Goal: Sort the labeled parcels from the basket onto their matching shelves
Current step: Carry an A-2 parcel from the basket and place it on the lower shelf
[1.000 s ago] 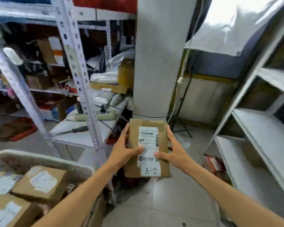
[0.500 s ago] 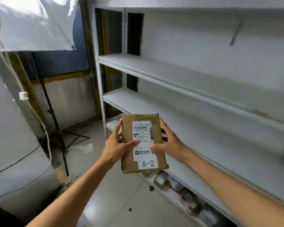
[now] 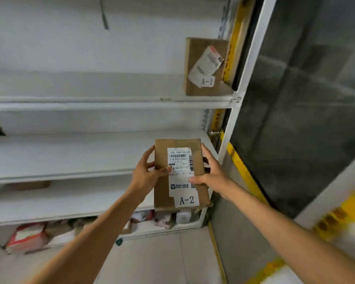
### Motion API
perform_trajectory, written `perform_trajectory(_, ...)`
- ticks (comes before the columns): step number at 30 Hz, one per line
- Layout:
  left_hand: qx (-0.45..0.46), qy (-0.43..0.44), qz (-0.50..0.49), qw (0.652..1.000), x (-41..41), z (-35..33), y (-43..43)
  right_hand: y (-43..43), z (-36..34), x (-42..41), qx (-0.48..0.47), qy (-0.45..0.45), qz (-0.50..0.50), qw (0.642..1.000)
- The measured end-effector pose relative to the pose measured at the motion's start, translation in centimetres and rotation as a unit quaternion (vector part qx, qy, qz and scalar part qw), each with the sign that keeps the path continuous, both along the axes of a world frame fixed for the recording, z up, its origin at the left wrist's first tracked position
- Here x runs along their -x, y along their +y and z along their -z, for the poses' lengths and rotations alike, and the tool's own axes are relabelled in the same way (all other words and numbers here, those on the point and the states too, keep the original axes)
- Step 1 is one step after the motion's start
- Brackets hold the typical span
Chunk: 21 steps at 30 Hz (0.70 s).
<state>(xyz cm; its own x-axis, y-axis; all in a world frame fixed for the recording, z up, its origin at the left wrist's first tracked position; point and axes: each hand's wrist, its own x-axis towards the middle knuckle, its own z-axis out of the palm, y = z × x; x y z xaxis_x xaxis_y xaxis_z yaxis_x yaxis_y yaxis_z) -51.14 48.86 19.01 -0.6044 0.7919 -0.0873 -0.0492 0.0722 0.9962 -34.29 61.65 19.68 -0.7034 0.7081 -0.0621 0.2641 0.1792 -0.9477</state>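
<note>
One parcel marked A-1 (image 3: 205,67) stands shelved at the upper shelf's (image 3: 111,103) right end. Parcel A-2 (image 3: 180,175), clasped by left hand (image 3: 146,175) and right hand (image 3: 211,175), hangs before the lower shelf's (image 3: 59,158) right corner, unplaced; basket unseen.

both your bare forearms reach forward and up, converging at chest height. your left hand (image 3: 145,175) grips with the thumb laid across the front and fingers behind; your right hand (image 3: 210,173) mirrors it, thumb pressing flat, fingers wrapped round the far edge.
</note>
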Motion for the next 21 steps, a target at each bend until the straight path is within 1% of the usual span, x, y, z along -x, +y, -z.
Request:
perform_trajectory(3,0.016,0.003,0.021,1.000,-0.9,0.7,3.9,2.5,1.0,-1.8,-0.012,-0.004,0.035,0.999)
perform_trajectory(7,0.032,0.014,0.040,0.999,-0.5,2.6,8.2,5.8,2.5,-1.5,-0.067,-0.015,0.066,0.995)
perform_trajectory(10,0.032,0.012,0.035,0.999,0.2,3.7,11.1,8.7,3.8,-0.1,-0.072,-0.016,0.074,0.995)
perform_trajectory(13,0.026,0.011,0.025,0.999,2.0,4.4,14.5,11.9,5.0,1.9,-0.089,-0.044,0.071,0.993)
perform_trajectory(18,0.032,0.045,0.007,0.998,4.9,5.2,20.4,18.2,6.8,5.5,-0.135,-0.060,0.070,0.987)
perform_trajectory(21,0.041,0.067,-0.004,0.997,6.4,5.8,23.5,21.7,7.8,7.2,-0.154,-0.054,0.067,0.984)
